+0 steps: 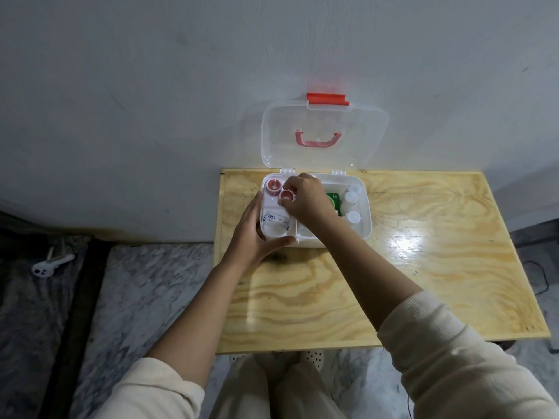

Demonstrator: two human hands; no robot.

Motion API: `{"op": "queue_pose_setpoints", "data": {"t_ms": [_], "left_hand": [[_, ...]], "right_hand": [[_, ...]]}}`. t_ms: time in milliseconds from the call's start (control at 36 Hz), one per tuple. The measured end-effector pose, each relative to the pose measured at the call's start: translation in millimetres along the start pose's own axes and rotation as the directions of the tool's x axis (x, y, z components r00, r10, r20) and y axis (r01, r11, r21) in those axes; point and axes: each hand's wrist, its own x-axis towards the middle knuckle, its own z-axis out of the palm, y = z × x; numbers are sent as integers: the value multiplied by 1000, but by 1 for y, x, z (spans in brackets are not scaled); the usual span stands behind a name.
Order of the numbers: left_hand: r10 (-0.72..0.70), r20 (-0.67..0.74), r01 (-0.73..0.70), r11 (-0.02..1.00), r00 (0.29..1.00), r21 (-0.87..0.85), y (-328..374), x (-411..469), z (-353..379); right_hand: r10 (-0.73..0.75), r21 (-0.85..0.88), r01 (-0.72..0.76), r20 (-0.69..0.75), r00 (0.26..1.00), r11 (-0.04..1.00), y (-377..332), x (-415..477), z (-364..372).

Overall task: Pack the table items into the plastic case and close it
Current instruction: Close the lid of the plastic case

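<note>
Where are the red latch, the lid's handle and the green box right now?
red latch point(327, 100): head view, middle of the bar.
handle point(318, 143): head view, bottom of its curve.
green box point(333, 198): head view, exposed top face.

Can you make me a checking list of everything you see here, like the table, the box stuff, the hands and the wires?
Surface: wooden table, glossy, bare apart from the case.
Job's things: plastic case open, clear lid up near the wall; inside, two red rolls, a white packet, a green box, white bottles.
Clutter: nothing seen on the table.
Grippers: left hand grips the case's near left corner; right hand pinches the nearer red roll.
Cables: a thin dark wire beside the table's right edge.
Surroundings: grey wall, marbled floor, white object lying on it.
</note>
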Motion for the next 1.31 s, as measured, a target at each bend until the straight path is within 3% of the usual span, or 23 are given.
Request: {"op": "queue_pose_setpoints", "data": {"t_ms": [167,278,389,472,528,639,694,1083,1306], "left_hand": [[16,-11,-16,1000,1000,1,5,-1,0],[42,-9,-42,999,999,0,9,0,0],[68,19,-68,997,997,-31,12,0,1],[62,17,-62,997,998,-40,11,-1,2],[51,19,-50,998,999,-43,12,-1,2],[32,12,-32,998,999,-48,15,-2,5],[11,-3,-11,998,1000,-65,17,-4,6],[-60,-85,53,995,995,-85,17,-11,8],[-119,-145,103,989,982,-108,7,-7,18]], "right_hand": [[19,33,-18,-33,999,999,-1,-3,-1],[-3,128,27,-188,982,991,-2,-10,-17],[-80,187,207,-526,846,960,-2,-11,-59],[-111,97,224,-641,759,970,5,-3,-90],[-134,21,191,-640,757,981,14,6,-104],[-110,-100,71,-469,876,992,33,26,-113],[-126,-125,78,-445,887,989,38,28,-114],[-271,-78,286,-625,732,955,61,-51,-93],[-245,-76,257,-636,731,963,82,-91,-43]]}}
